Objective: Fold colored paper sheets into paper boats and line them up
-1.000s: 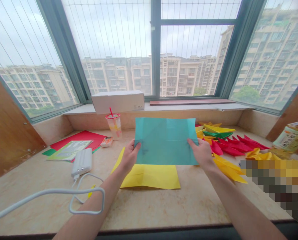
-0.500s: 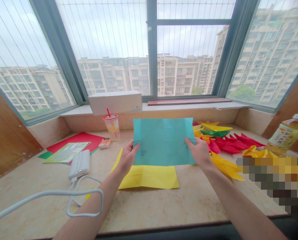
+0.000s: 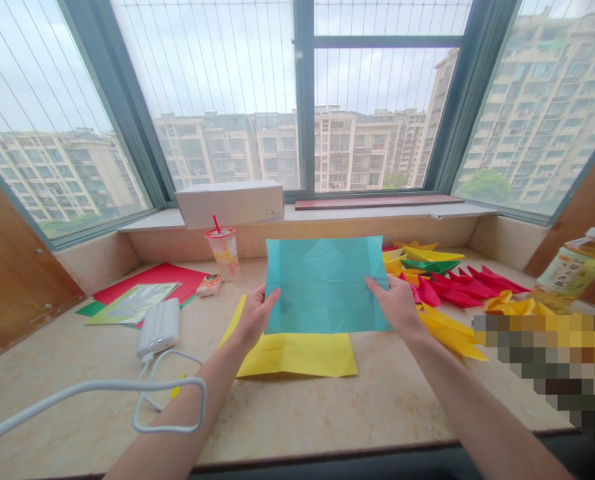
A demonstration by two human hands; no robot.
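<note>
Both grips are closed on one teal paper sheet (image 3: 324, 283). My left grip (image 3: 254, 319) pinches its lower left edge with the thumb on the front, and my right grip (image 3: 398, 308) has the right edge the same way, both forearms stretched straight out ahead of me. It's a thin, creased rectangle held up facing me just over the marble-look tabletop (image 3: 327, 407), and its bottom edge covers part of one yellow sheet (image 3: 302, 355) that lies flat and is also creased. Off to my right is a pile of folded paper pieces (image 3: 450, 290), pointy ones in red, yellow and green, overlapping too much to count. On my left there's one white power bank (image 3: 160, 327) with a looped white cable (image 3: 127, 390), one clear plastic cup (image 3: 223, 253) with a red straw, and one flat red sheet (image 3: 162, 275). One white box (image 3: 230, 203) sits on the sill, and one bottle (image 3: 574, 270) is at the far right.
</note>
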